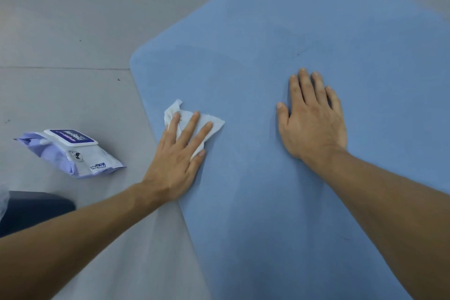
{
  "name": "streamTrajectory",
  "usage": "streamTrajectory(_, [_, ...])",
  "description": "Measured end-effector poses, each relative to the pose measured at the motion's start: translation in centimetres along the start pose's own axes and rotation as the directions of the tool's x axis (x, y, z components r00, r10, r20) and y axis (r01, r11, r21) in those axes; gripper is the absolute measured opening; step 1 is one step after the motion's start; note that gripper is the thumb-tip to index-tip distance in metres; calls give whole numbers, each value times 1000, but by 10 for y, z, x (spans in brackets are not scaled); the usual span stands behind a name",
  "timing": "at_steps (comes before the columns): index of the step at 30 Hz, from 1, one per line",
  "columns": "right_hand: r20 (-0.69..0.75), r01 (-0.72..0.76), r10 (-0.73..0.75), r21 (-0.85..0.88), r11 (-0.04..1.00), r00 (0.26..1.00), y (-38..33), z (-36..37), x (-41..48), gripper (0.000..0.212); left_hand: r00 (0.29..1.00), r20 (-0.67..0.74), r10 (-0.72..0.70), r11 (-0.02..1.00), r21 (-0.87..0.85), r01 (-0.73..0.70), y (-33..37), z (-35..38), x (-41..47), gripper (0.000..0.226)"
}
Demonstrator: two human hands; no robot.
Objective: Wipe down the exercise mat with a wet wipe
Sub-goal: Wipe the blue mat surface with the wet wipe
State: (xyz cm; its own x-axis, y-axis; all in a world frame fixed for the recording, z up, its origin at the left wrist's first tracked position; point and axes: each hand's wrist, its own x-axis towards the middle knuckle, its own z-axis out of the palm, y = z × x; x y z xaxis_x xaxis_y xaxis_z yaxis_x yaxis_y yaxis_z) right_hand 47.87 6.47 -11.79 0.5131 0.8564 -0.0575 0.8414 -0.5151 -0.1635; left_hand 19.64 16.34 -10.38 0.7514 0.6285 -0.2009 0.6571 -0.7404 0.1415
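Head view: the blue mat (pixel 304 31) lies flat on the grey floor (pixel 60 31) and fills the right and centre of the frame, its rounded corner at centre left. The white wipe (pixel 211 124) sits crumpled on the mat just inside its left edge, left of centre. The left hand (pixel 175 156) presses on it with straight, spread fingers (pixel 192 126), the thumb lying along the wipe's lower edge; nothing is pinched or curled round. The right hand (pixel 311 124) rests palm down on the mat right of centre, its fingers straight and close together, holding nothing, well apart from the wipe. The wipe looks thin, limp and damp, so it will likely bunch or roll under a push; a flat palm over its middle should drive it better than a pinch at a corner. The mat looks soft and light and could creep or ripple on the smooth floor, which the right hand's weight would check. A pack (pixel 73 153) of wipes lies on the floor at the left, lid closed, near the left forearm but off the mat. A dark shape (pixel 36 207) shows at lower left; I cannot tell what it is. Nothing lies on the mat in the wipe's way.
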Motion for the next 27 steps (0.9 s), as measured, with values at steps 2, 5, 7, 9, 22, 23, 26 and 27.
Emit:
streamTrajectory(2, [-2, 0, 0, 4, 1000, 1000, 0, 0, 0, 67, 996, 27, 81, 996, 19, -82, 15, 6, -21, 57])
streamTrajectory(5, [1, 0, 0, 5, 1000, 1000, -1, 1, 1, 67, 979, 68, 193, 980, 41, -196, 39, 16, -55, 58])
streamTrajectory(7, [-2, 3, -3, 3, 1000, 1000, 0, 1, 1, 67, 960, 93, 265, 961, 56, -271, 58, 22, -74, 58])
streamTrajectory(9, [-6, 5, -5, 2, 1000, 1000, 1, 1, 1, 68, 933, 121, 339, 934, 78, -349, 74, 28, -90, 59])
streamTrajectory(22, [-18, 8, -8, -10, 1000, 1000, 1, 3, 1, 67, 986, 56, 154, 987, 47, -157, 24, 1, -18, 55])
streamTrajectory(23, [-17, 9, -9, -9, 1000, 1000, 1, 3, 1, 67, 992, 50, 116, 992, 35, -118, 20, -1, -12, 55])
streamTrajectory(26, [-17, 4, -4, -10, 1000, 1000, 0, 3, 1, 68, 997, 47, 65, 998, 20, -66, 20, -2, -4, 57])
streamTrajectory(27, [-18, 4, -4, -10, 1000, 1000, 1, 3, 1, 68, 995, 53, 81, 996, 32, -82, 24, -1, -5, 57])
